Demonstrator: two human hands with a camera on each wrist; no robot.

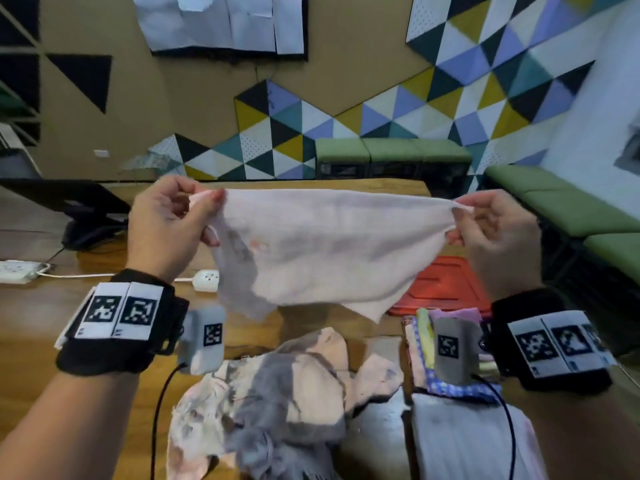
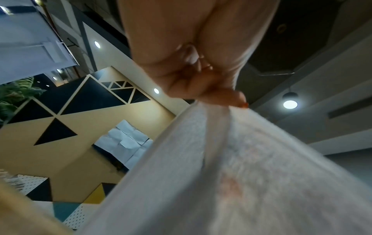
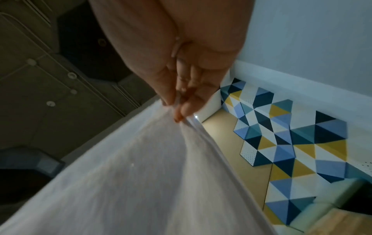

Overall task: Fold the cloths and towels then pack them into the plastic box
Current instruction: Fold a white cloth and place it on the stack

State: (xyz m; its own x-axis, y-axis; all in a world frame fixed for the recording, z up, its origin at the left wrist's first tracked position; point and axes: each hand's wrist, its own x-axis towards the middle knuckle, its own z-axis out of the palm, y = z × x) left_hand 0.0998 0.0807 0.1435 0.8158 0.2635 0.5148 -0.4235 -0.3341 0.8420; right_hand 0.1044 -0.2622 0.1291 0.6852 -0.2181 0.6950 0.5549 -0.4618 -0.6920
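Note:
A thin pale pink cloth point(image 1: 311, 247) hangs stretched in the air above the wooden table point(image 1: 31, 327). My left hand point(image 1: 204, 199) pinches its left top corner and my right hand point(image 1: 460, 211) pinches its right top corner. The wrist views show the same pinches close up: left hand point(image 2: 231, 101) on the cloth point(image 2: 231, 174), right hand point(image 3: 177, 111) on the cloth point(image 3: 141, 174). Below lies a crumpled pile of pink and grey cloths point(image 1: 277, 396). Folded cloths point(image 1: 422, 344) are stacked at the right, partly hidden by my right wrist. A red lid point(image 1: 446, 285) lies behind them.
A white power strip point(image 1: 17, 270) and a white plug block point(image 1: 207, 279) with cable lie on the table at left. A dark laptop stand point(image 1: 79, 216) sits at the far left. Green benches point(image 1: 571, 209) run along the right wall.

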